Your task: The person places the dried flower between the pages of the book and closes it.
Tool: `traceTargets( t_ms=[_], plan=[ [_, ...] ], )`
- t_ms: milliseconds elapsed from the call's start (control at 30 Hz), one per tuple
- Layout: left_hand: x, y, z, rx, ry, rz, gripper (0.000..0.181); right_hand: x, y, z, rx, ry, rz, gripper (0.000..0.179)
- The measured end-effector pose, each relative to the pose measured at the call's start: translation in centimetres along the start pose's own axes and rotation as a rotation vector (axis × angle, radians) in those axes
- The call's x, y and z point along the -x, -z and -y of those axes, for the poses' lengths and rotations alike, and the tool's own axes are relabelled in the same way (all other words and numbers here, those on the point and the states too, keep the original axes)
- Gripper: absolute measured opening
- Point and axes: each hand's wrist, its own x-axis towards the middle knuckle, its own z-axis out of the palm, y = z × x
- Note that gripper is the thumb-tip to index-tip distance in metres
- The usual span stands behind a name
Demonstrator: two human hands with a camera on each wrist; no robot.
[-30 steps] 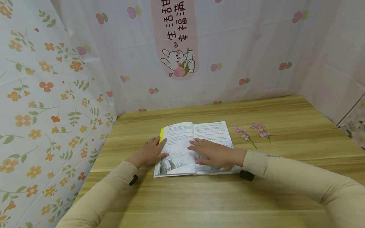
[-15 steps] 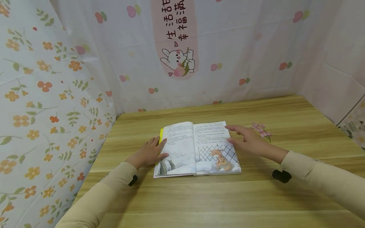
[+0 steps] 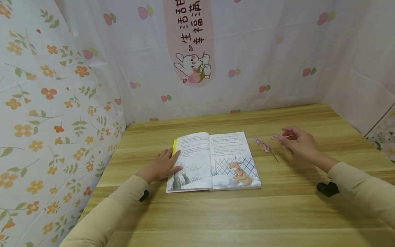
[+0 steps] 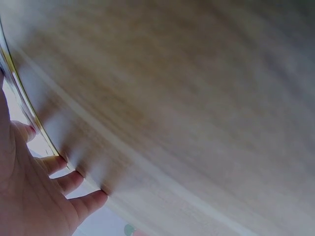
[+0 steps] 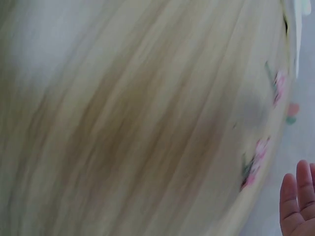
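An open book [image 3: 226, 145] with printed text and a fox picture lies on the wooden table. My left hand [image 3: 162, 165] rests along the book's left edge, its thumb over the left page. In the left wrist view, the fingertips of this hand [image 4: 37, 191] touch the tabletop beside the book's edge. To the book's right lies a pink flower sprig [image 3: 263, 145]. My right hand [image 3: 300, 144] is over a second pink flower sprig [image 3: 275, 137], partly hiding it. The right wrist view shows the hand [image 5: 298, 201] with extended fingers, apart from the nearer sprig [image 5: 256, 162].
The wooden table [image 3: 197, 219] reaches back to a printed cloth [image 3: 253, 48] hanging behind it. A floral cloth [image 3: 46, 137] hangs along the left side. A yellow strip [image 3: 175, 144] shows at the book's left edge.
My right hand has lifted off the book's right page and moved right, over the first sprig, to the farther sprig. The fox picture is uncovered. My left hand has stayed in place.
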Motion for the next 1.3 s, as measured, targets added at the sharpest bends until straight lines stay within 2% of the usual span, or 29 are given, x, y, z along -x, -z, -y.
traceTargets(
  t_ms=[300,633,1300],
  plan=[
    [0.0,-0.2,0.0,0.004,-0.004,-0.010,0.074,-0.2,0.7,-2.6,0.044,-0.117,0.049,0.052],
    [0.0,-0.3,0.0,-0.019,-0.016,-0.036,0.073,-0.2,0.8,-4.7,0.065,-0.221,0.121,0.063],
    [-0.2,-0.7,0.3,-0.001,-0.006,-0.025,0.074,-0.3,0.4,-5.0,0.101,-0.133,0.172,0.054]
  ],
)
